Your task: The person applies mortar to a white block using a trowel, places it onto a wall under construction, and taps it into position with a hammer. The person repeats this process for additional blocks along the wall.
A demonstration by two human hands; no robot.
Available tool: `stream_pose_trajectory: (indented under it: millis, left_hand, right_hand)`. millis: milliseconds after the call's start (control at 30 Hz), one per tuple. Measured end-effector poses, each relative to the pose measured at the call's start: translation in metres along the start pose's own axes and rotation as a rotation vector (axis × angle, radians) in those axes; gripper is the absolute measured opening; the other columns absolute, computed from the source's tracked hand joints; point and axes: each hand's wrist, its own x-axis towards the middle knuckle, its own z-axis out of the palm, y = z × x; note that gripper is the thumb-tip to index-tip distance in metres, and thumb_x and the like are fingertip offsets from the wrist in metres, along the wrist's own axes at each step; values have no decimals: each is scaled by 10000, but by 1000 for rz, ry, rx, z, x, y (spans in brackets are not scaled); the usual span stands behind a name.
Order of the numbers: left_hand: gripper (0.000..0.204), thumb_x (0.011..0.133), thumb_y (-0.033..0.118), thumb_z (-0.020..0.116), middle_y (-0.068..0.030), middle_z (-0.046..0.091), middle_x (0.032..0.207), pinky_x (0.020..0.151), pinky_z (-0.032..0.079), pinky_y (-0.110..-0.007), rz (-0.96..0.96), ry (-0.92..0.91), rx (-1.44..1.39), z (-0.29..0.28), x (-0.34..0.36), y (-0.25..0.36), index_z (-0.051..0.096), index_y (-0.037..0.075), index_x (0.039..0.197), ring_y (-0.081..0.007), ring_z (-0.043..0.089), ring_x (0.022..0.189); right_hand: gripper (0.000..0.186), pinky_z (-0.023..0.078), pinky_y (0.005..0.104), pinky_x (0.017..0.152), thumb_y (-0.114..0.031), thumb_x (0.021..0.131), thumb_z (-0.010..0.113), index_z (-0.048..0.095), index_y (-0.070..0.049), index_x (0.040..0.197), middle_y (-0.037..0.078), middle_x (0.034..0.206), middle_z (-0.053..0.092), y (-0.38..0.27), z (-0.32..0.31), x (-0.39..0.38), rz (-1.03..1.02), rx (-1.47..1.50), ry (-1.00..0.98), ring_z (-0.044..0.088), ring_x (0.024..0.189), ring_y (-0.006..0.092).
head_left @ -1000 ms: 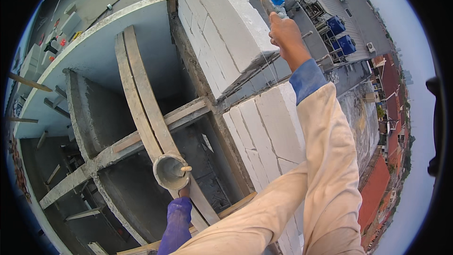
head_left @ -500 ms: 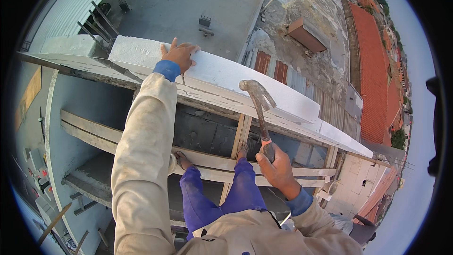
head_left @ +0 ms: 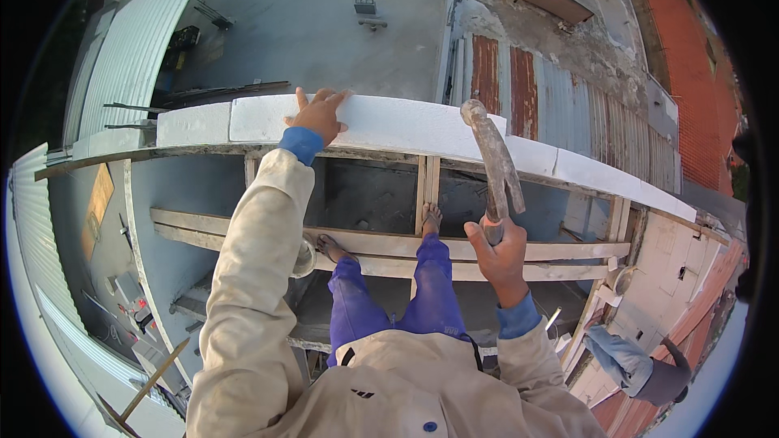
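My left hand lies with fingers spread on the top of a long white block, part of a row capping a wall. My right hand is wrapped round the handle of a claw hammer. The hammer is upright, its worn, paint-spotted head raised in front of the block's right end. Whether the head touches the block I cannot tell. Another white block stands against the long one on the left.
My feet rest on wooden planks laid over a deep opening. Beyond the wall lies a grey concrete slab, with rusty corrugated roofing to its right. Another person is at the lower right. Steel bars stick out at the wall's left.
My view has turned, so the wall now runs more level. The hammer has come up and to the right in my right hand. My left hand stays on the block.
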Motion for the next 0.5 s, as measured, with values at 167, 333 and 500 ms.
stream_pose_trajectory:
  millis: [167,333,500]
  left_hand:
    - [748,930,222,772,-4,373,1653,1080,316,-865,117,38,16,10,6,-15,429,386,1575,-488,146,1574]
    - [758,892,143,787,-107,466,1575,1226,169,-697,171,106,29,15,9,-25,455,270,1561,-415,371,1485]
    - [729,909,163,780,-72,443,1593,1262,225,-673,235,89,96,11,8,-24,467,309,1552,-451,303,1527]
  right_hand:
    - [331,517,356,617,-310,969,754,709,19,967,146,734,716,31,20,21,271,4,-42,715,652,229]
    - [395,535,426,676,-366,952,748,712,25,991,211,755,701,60,18,11,347,-25,-145,700,720,407]
    - [477,545,455,726,-432,973,717,673,37,1054,212,789,707,78,22,4,411,-54,-210,709,769,424]
